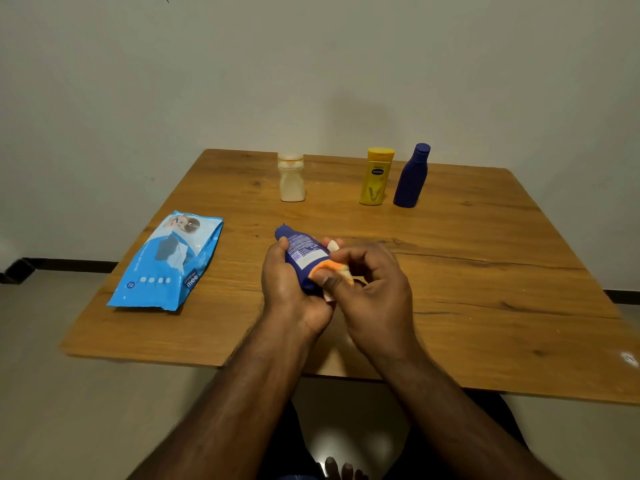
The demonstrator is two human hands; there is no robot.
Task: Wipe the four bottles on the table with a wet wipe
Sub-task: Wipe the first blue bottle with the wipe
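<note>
A dark blue plastic bottle with a printed white label [302, 252] is held tilted above the near middle of the brown wood-grain table [467, 271], its cap end pointing away and to the left. The left hand [289, 289] grips it from the left, fingers curled round its body. The right hand [370, 282] presses a crumpled white wet wipe [341, 271] against the lower right side of that bottle, thumb and fingers pinched on the wipe; an orange patch shows on the bottle just under the thumb.

Three more bottles stand upright toward the far edge: a translucent cream bottle with a wide clear cap [292, 177] near the middle, and to the right a yellow squeeze bottle with a blue oval logo [376, 176] just beside a second dark blue bottle with a narrow neck [412, 176]. The cream bottle appears filled with a pale liquid; the contents of the others cannot be seen through their walls.

A light blue soft pack of wet wipes [169, 261] lies flat on the left side of the table, its flap area dark; whether it is open is hard to tell.

The held bottle's base is hidden by both hands, and most of the wipe is covered by the fingers. The small print on the label is unreadable.
</note>
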